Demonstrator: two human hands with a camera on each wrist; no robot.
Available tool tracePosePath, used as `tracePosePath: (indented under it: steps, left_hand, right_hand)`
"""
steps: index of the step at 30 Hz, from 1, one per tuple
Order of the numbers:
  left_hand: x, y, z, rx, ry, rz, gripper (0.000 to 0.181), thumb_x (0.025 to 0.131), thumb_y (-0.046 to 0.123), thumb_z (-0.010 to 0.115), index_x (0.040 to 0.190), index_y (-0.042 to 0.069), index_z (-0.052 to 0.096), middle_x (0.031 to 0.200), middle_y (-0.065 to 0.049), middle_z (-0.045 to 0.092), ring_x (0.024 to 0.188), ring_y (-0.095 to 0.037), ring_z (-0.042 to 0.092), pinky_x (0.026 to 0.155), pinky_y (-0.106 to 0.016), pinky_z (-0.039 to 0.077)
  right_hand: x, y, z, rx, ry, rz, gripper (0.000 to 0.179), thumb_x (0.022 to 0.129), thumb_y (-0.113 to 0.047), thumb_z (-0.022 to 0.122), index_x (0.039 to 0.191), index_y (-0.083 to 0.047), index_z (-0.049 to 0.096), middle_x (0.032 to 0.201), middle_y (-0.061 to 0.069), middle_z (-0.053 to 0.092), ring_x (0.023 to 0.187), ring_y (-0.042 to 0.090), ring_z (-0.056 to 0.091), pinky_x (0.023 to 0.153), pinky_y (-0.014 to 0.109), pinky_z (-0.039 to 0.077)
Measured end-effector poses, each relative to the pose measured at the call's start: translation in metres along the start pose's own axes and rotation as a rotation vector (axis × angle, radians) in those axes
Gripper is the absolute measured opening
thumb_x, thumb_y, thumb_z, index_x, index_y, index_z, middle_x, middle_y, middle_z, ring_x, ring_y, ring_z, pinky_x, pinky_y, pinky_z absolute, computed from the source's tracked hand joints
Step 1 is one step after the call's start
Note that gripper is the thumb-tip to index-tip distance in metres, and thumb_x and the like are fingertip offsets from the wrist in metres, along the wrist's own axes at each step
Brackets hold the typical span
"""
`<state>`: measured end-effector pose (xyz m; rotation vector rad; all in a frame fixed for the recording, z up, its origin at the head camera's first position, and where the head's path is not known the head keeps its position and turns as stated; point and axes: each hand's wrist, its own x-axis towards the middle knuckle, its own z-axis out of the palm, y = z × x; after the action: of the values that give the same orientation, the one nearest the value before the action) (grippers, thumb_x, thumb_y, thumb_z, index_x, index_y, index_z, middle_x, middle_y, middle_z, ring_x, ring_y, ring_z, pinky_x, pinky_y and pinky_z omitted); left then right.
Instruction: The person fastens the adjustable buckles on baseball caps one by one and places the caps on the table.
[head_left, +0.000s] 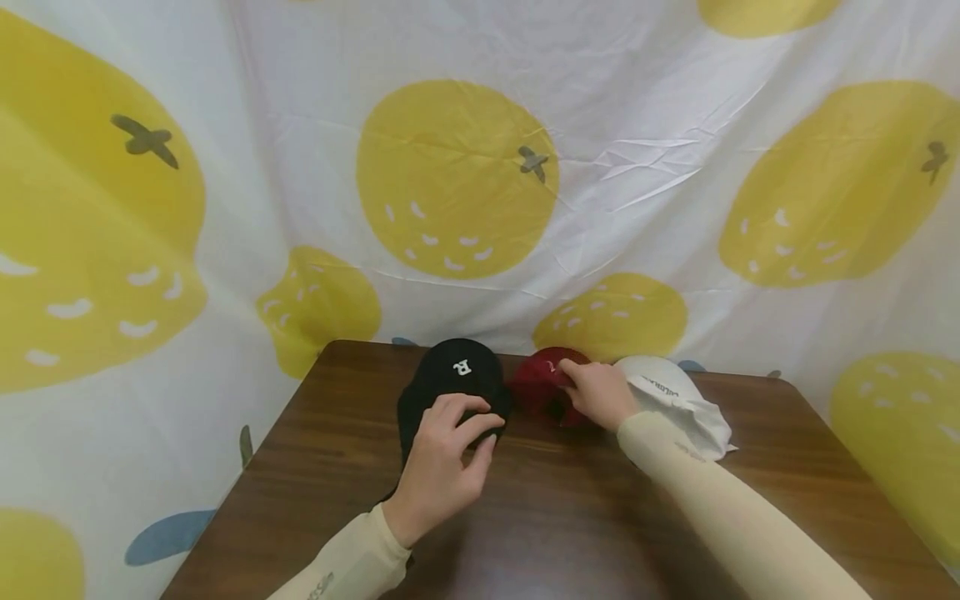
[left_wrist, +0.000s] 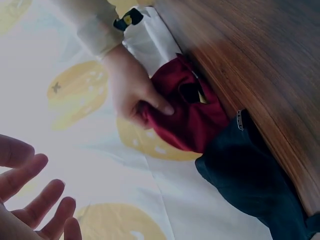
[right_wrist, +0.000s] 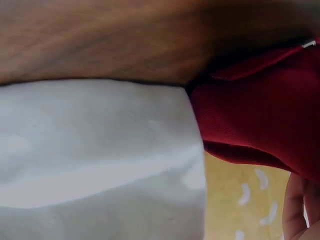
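Three caps stand in a row along the back of the table. My right hand (head_left: 600,393) pinches the top of the middle one, a dark red cap (head_left: 534,387), between thumb and fingers. In the left wrist view the red cap (left_wrist: 200,122) shows its back opening. At its left stands a black cap (head_left: 442,367) with a white letter R on the front. My left hand (head_left: 442,467) hovers before the black cap, fingers loosely bent and holding nothing. A white cap (head_left: 671,404) with dark lettering is at the right, partly behind my right wrist.
The brown wooden table (head_left: 555,517) has its back edge against a white cloth (head_left: 637,208) printed with yellow lemons. This cloth hangs behind and along both sides. The caps stand close together, overlapping in the left wrist view.
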<state>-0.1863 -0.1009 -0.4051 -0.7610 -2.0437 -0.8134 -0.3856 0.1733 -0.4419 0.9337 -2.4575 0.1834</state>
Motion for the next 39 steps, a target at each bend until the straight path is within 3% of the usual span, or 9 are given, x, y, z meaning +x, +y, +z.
tracePosePath:
  steps: [4, 9, 18, 20, 24, 28, 33, 39]
  left_hand:
    - [0.001, 0.0, -0.001, 0.0, 0.004, 0.004, 0.02, 0.088, 0.008, 0.071, 0.106, 0.016, 0.075, 0.113, -0.001, 0.062, 0.112, -0.023, 0.054, 0.078, -0.042, 0.043]
    - [0.004, 0.0, -0.001, -0.002, 0.009, 0.009, 0.019, 0.088, 0.008, 0.07, 0.105, 0.015, 0.076, 0.112, -0.002, 0.062, 0.111, -0.022, 0.054, 0.079, -0.042, 0.043]
    - [0.012, -0.001, 0.002, 0.003, 0.013, 0.044, 0.018, 0.087, 0.008, 0.07, 0.103, 0.014, 0.076, 0.11, -0.005, 0.063, 0.11, -0.023, 0.055, 0.078, -0.042, 0.043]
    - [0.017, -0.004, 0.0, 0.011, 0.006, 0.047, 0.017, 0.088, 0.009, 0.07, 0.104, 0.013, 0.076, 0.111, -0.006, 0.064, 0.111, -0.024, 0.055, 0.078, -0.043, 0.043]
    - [0.026, -0.02, -0.007, 0.026, -0.004, 0.015, 0.017, 0.089, 0.009, 0.07, 0.105, 0.013, 0.076, 0.112, -0.005, 0.064, 0.112, -0.024, 0.055, 0.085, -0.045, 0.045]
    - [0.033, -0.045, -0.017, 0.049, 0.004, -0.025, 0.018, 0.088, 0.005, 0.071, 0.104, 0.009, 0.076, 0.109, -0.005, 0.065, 0.109, -0.027, 0.056, 0.093, -0.046, 0.044]
    - [0.041, -0.072, -0.02, 0.104, 0.004, -0.042, 0.018, 0.086, 0.006, 0.072, 0.103, 0.008, 0.076, 0.105, -0.008, 0.065, 0.103, -0.03, 0.057, 0.09, -0.049, 0.045]
    - [0.044, -0.1, -0.007, 0.135, -0.056, -0.096, 0.021, 0.085, 0.008, 0.072, 0.106, 0.008, 0.074, 0.104, -0.008, 0.065, 0.101, -0.032, 0.057, 0.089, -0.051, 0.046]
  right_hand:
    - [-0.012, 0.001, 0.007, -0.039, -0.025, -0.042, 0.031, 0.076, -0.013, 0.084, 0.089, -0.017, 0.056, 0.062, -0.003, 0.055, 0.055, 0.026, 0.06, 0.046, 0.042, 0.043]
    - [-0.025, 0.001, 0.014, -0.018, -0.06, -0.06, 0.03, 0.077, -0.012, 0.085, 0.095, -0.017, 0.061, 0.065, 0.001, 0.062, 0.057, 0.029, 0.063, 0.047, 0.044, 0.047]
    - [-0.037, 0.003, 0.016, 0.028, -0.093, -0.025, 0.027, 0.077, -0.011, 0.084, 0.093, -0.02, 0.064, 0.07, 0.0, 0.065, 0.061, 0.029, 0.065, 0.054, 0.045, 0.051]
    - [-0.039, 0.002, 0.012, 0.038, -0.103, -0.023, 0.03, 0.076, -0.011, 0.084, 0.1, -0.019, 0.066, 0.073, 0.002, 0.067, 0.063, 0.03, 0.065, 0.057, 0.047, 0.052]
    - [-0.046, -0.003, 0.001, 0.068, -0.12, -0.03, 0.049, 0.079, -0.014, 0.082, 0.125, -0.018, 0.066, 0.093, 0.007, 0.074, 0.072, 0.028, 0.068, 0.061, 0.045, 0.054]
    - [-0.053, -0.011, -0.014, 0.077, -0.061, -0.064, 0.066, 0.082, -0.02, 0.08, 0.143, -0.019, 0.056, 0.111, 0.007, 0.072, 0.089, 0.025, 0.07, 0.066, 0.043, 0.056]
    - [-0.065, -0.018, -0.038, 0.121, 0.07, -0.079, 0.067, 0.084, -0.014, 0.078, 0.146, -0.015, 0.052, 0.112, 0.007, 0.068, 0.1, 0.025, 0.066, 0.081, 0.044, 0.055]
    - [-0.082, -0.024, -0.058, 0.12, 0.133, -0.067, 0.061, 0.087, -0.015, 0.074, 0.144, -0.017, 0.053, 0.111, 0.003, 0.067, 0.099, 0.021, 0.064, 0.08, 0.042, 0.055]
